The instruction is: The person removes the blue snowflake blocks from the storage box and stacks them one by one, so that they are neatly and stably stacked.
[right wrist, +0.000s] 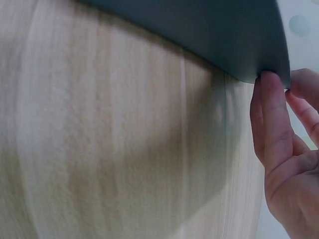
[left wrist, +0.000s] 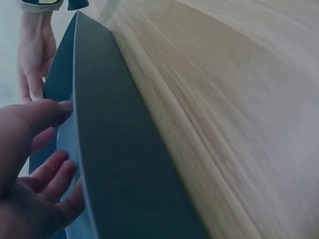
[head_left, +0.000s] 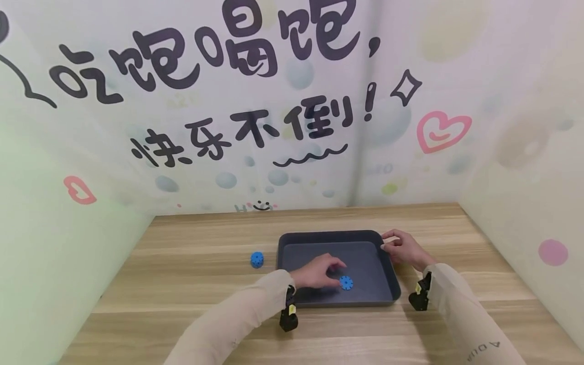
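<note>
A shallow dark grey tray (head_left: pixel 315 236) lies on the wooden table. Over its inside hovers my left hand (head_left: pixel 317 271), thumb and fingers apart. Just beyond the thumb, a blue notched disc (head_left: pixel 346 283) with a hole in the middle lies on the tray's floor. The left wrist view shows nothing between the thumb and fingers of the left hand (left wrist: pixel 37 164), beside the tray's near wall (left wrist: pixel 114 134); the disc is hidden there. At the tray's far right corner my right hand (head_left: pixel 406 250) pinches the rim, with fingers against the outer wall (right wrist: pixel 214 35) in the right wrist view.
To the left of the tray, a small stack of similar blue discs (head_left: pixel 257 259) sits on the table (head_left: pixel 196 284). Printed white walls (head_left: pixel 274 182) close off the back and both sides. Each wrist wears a black strapped camera.
</note>
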`<act>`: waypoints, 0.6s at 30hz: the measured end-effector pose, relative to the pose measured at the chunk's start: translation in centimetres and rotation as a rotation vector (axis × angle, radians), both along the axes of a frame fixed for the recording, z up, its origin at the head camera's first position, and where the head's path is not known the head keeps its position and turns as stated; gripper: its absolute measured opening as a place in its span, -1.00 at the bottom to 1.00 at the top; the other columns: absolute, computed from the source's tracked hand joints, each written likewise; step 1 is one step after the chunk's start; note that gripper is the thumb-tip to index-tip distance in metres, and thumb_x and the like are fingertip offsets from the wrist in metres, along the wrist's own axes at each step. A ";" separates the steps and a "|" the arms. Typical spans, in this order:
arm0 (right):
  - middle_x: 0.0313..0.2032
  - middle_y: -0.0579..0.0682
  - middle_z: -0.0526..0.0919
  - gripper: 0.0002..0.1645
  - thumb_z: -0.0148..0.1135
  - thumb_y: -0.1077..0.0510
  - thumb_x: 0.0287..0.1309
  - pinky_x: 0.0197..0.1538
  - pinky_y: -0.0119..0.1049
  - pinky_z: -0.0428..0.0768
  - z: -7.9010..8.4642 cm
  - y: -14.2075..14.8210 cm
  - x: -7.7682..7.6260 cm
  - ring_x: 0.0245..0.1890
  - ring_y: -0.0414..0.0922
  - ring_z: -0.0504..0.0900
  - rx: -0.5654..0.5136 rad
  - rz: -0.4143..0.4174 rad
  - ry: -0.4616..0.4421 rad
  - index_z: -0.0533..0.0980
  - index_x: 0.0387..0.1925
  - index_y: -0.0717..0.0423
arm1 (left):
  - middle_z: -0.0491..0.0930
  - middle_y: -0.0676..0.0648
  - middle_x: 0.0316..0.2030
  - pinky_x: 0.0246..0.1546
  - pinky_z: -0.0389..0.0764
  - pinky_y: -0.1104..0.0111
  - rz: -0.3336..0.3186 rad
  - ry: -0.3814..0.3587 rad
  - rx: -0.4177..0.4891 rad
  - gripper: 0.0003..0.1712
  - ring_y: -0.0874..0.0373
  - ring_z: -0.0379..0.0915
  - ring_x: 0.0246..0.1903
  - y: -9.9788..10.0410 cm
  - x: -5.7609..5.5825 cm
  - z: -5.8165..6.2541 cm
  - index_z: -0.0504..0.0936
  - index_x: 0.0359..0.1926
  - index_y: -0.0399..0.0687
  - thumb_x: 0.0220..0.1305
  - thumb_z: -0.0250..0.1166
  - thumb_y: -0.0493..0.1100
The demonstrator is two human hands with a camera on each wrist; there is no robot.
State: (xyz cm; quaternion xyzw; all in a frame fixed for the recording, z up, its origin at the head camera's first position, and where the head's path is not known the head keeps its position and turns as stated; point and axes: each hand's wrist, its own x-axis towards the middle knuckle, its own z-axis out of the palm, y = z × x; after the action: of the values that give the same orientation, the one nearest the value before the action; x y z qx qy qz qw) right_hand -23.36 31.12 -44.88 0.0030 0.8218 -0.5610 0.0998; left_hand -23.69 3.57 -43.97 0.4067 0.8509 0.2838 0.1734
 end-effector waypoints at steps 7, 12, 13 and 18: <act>-0.36 0.12 0.55 -0.60 0.05 0.30 0.15 -0.38 -0.25 0.52 0.0 0.0 0.0 -0.45 -0.15 0.52 -0.010 -0.002 0.008 0.24 0.00 0.40 | 0.52 -0.04 -0.30 -0.30 0.39 0.58 0.030 -0.091 -0.006 -0.57 0.27 0.39 -0.35 1.5 -0.8 -0.8 0.55 -0.09 -0.20 -0.08 0.37 -0.26; -0.38 0.11 0.54 -0.60 0.05 0.31 0.13 -0.38 -0.25 0.53 -0.1 0.1 -0.1 -0.45 -0.15 0.52 -0.018 -0.001 0.018 0.24 -0.02 0.42 | 0.51 0.01 -0.36 -0.34 0.36 0.59 0.003 -0.088 -0.048 -0.62 0.32 0.32 -0.39 2.1 -1.2 -0.9 0.60 -0.15 -0.14 -0.10 0.39 -0.25; -0.38 0.11 0.54 -0.60 0.05 0.31 0.13 -0.38 -0.25 0.53 -0.1 0.1 -0.1 -0.45 -0.15 0.52 -0.017 0.000 0.019 0.24 -0.01 0.42 | 0.52 0.02 -0.36 -0.34 0.35 0.59 -0.013 -0.080 -0.054 -0.63 0.31 0.32 -0.38 2.2 -1.2 -0.9 0.61 -0.16 -0.13 -0.10 0.39 -0.25; -0.37 0.13 0.55 -0.59 0.06 0.31 0.13 -0.39 -0.25 0.53 -0.1 0.1 -0.1 -0.46 -0.16 0.51 -0.012 -0.001 0.020 0.24 -0.01 0.41 | 0.53 0.04 -0.38 -0.35 0.31 0.61 -0.065 -0.057 -0.071 -0.63 0.29 0.30 -0.38 2.5 -1.2 -0.8 0.63 -0.20 -0.12 -0.15 0.42 -0.26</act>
State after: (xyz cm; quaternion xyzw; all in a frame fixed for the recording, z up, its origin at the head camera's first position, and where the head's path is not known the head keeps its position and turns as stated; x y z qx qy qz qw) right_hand -23.42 31.19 -44.99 -0.0028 0.8193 -0.5660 0.0916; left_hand -24.94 6.03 -44.76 0.4196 0.8414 0.2590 0.2209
